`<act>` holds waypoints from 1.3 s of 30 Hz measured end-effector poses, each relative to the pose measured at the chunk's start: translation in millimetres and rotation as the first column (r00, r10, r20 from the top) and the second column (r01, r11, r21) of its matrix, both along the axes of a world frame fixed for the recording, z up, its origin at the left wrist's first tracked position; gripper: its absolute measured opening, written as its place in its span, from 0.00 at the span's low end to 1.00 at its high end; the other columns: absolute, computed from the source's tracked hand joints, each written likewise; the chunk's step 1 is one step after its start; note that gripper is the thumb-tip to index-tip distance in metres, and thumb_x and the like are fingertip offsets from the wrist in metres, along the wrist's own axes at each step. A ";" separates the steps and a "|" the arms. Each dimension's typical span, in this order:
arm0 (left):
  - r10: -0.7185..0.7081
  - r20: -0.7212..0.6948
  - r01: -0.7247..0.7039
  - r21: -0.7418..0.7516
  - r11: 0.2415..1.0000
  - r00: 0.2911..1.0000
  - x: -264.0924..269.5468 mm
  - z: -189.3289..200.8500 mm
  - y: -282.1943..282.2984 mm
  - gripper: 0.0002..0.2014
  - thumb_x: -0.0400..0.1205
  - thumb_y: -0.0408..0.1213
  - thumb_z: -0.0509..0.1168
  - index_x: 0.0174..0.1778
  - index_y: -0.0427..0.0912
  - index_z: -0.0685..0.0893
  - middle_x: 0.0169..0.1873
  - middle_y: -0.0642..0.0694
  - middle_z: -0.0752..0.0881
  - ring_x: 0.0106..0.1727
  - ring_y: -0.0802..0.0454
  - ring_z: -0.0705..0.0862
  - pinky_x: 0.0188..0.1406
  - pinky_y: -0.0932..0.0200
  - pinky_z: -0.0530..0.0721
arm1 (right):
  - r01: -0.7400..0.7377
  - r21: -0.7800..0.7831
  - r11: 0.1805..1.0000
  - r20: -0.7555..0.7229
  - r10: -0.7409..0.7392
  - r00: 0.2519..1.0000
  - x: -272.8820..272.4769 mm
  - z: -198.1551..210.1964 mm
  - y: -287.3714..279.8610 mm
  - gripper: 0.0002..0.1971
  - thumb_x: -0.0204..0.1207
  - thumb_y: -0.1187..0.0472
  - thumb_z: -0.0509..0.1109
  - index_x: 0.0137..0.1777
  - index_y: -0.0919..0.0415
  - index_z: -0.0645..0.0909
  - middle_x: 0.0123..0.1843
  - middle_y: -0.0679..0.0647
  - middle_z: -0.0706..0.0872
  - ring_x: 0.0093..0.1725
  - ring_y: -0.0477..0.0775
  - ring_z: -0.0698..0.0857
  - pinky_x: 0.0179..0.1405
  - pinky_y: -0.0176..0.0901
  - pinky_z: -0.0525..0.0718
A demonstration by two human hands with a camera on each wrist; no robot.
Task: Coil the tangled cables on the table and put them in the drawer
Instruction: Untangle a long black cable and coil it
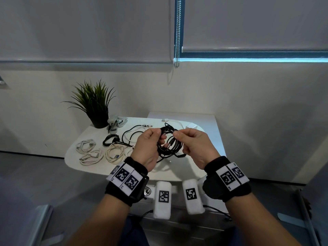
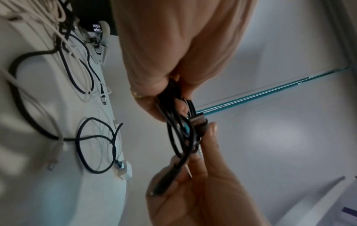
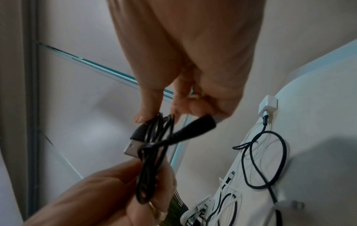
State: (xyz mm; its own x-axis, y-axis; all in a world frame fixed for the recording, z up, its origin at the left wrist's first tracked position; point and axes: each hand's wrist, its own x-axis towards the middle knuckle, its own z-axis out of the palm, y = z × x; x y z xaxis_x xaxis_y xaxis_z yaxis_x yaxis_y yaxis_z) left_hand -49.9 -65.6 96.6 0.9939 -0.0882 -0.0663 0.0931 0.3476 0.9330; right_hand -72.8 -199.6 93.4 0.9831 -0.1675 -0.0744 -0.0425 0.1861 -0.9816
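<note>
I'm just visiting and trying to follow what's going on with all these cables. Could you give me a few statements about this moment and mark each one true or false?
1. Both hands hold the black cable coil above the table. True: the left hand and the right hand each grip it.
2. The potted plant stands at the table's near right corner. False: it stands at the far left.
3. Three coiled white cables lie on the left part of the table. True.
4. No loose cables remain on the table. False: black and white cables lie uncoiled behind the hands.
5. A white charger plug lies on the table. True.
</note>
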 end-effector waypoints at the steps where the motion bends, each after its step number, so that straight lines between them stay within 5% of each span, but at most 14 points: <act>1: 0.001 -0.008 -0.001 -0.008 1.000 1.000 0.2 0.9 0.2 0.10 0.86 0.30 0.55 0.41 0.38 0.77 0.32 0.45 0.78 0.30 0.56 0.73 0.22 0.68 0.80 | -0.018 -0.047 0.999 0.007 0.018 1.000 -0.5 -0.3 1.1 0.06 0.74 0.60 0.74 0.41 0.61 0.81 0.35 0.54 0.81 0.24 0.47 0.75 0.23 0.35 0.74; 7: -0.006 -0.013 0.006 0.008 1.000 1.000 -1.4 4.1 -4.4 0.11 0.86 0.31 0.54 0.38 0.39 0.76 0.31 0.46 0.76 0.29 0.56 0.71 0.26 0.65 0.79 | -0.049 -0.173 0.984 0.029 0.055 0.998 0.7 -2.7 7.4 0.08 0.82 0.59 0.64 0.44 0.63 0.75 0.38 0.60 0.82 0.34 0.55 0.83 0.24 0.38 0.80; 12: -0.012 0.018 0.011 0.060 0.998 1.000 -2.7 6.1 -5.7 0.11 0.86 0.31 0.54 0.38 0.40 0.75 0.31 0.46 0.76 0.27 0.57 0.71 0.29 0.64 0.75 | 0.007 -0.348 0.937 0.068 0.018 0.998 2.8 -4.6 6.0 0.06 0.79 0.61 0.67 0.45 0.62 0.75 0.40 0.59 0.87 0.34 0.50 0.84 0.30 0.40 0.79; 16: -0.007 0.036 0.005 0.071 0.997 0.999 -2.8 6.2 -6.0 0.11 0.86 0.30 0.54 0.38 0.40 0.75 0.31 0.47 0.75 0.27 0.58 0.69 0.26 0.67 0.75 | 0.067 -0.436 0.897 0.156 0.002 0.988 4.8 -5.1 6.3 0.06 0.76 0.63 0.70 0.41 0.55 0.75 0.38 0.60 0.83 0.40 0.59 0.84 0.47 0.57 0.83; 18: 0.006 0.047 -0.009 0.071 0.997 0.999 -2.7 7.3 -5.5 0.11 0.86 0.30 0.54 0.38 0.41 0.75 0.31 0.47 0.75 0.27 0.58 0.69 0.26 0.68 0.74 | 0.054 -0.386 0.921 0.185 0.020 0.983 4.4 -3.7 7.1 0.08 0.75 0.68 0.70 0.42 0.57 0.75 0.35 0.56 0.80 0.41 0.62 0.86 0.49 0.58 0.84; 22: -0.021 0.044 0.021 0.003 1.000 0.999 -2.8 8.2 -0.8 0.11 0.86 0.31 0.54 0.40 0.40 0.77 0.33 0.46 0.78 0.30 0.57 0.73 0.31 0.65 0.76 | -0.023 -0.220 0.975 0.203 0.069 0.977 2.0 0.3 2.7 0.07 0.75 0.75 0.69 0.45 0.65 0.76 0.30 0.53 0.79 0.32 0.50 0.88 0.36 0.41 0.85; 27: -0.191 -0.009 0.191 0.013 0.981 0.982 -5.9 9.3 8.6 0.04 0.84 0.33 0.59 0.51 0.43 0.77 0.40 0.48 0.86 0.39 0.57 0.85 0.40 0.62 0.84 | 0.032 0.010 0.999 0.196 -0.033 0.980 5.2 2.7 -4.4 0.07 0.73 0.76 0.70 0.42 0.65 0.77 0.30 0.57 0.87 0.33 0.56 0.88 0.41 0.52 0.88; 31: -0.226 -0.073 0.235 0.157 0.959 0.971 -10.1 -1.8 5.9 0.12 0.78 0.32 0.68 0.54 0.41 0.74 0.40 0.46 0.86 0.39 0.56 0.86 0.43 0.61 0.84 | 0.056 0.137 0.989 0.211 -0.084 0.974 4.2 7.6 -3.9 0.08 0.73 0.77 0.69 0.41 0.65 0.77 0.32 0.61 0.87 0.37 0.59 0.88 0.45 0.55 0.90; 36: -0.226 -0.047 0.230 0.151 0.961 0.973 -12.4 -6.1 -2.6 0.11 0.76 0.26 0.70 0.51 0.39 0.77 0.34 0.45 0.86 0.32 0.57 0.86 0.30 0.68 0.80 | 0.048 0.167 0.985 0.205 -0.082 0.975 3.1 10.7 -1.0 0.08 0.73 0.77 0.70 0.40 0.66 0.77 0.32 0.60 0.88 0.37 0.58 0.88 0.50 0.56 0.88; 39: -0.270 -0.070 0.278 0.185 0.943 0.960 -11.8 -5.9 2.3 0.09 0.75 0.24 0.70 0.47 0.38 0.78 0.30 0.45 0.86 0.26 0.58 0.82 0.24 0.69 0.76 | 0.103 0.060 0.993 0.211 -0.113 0.971 3.8 12.1 -7.3 0.09 0.70 0.76 0.73 0.38 0.62 0.79 0.33 0.55 0.88 0.33 0.49 0.86 0.41 0.41 0.86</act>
State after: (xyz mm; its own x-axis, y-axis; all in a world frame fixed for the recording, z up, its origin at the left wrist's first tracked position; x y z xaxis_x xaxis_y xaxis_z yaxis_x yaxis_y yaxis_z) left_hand -61.7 -63.4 90.7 0.9289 -0.3384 -0.1504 0.2008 0.1191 0.9724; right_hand -69.0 -206.9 105.5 0.9534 -0.2748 0.1247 0.1899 0.2253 -0.9556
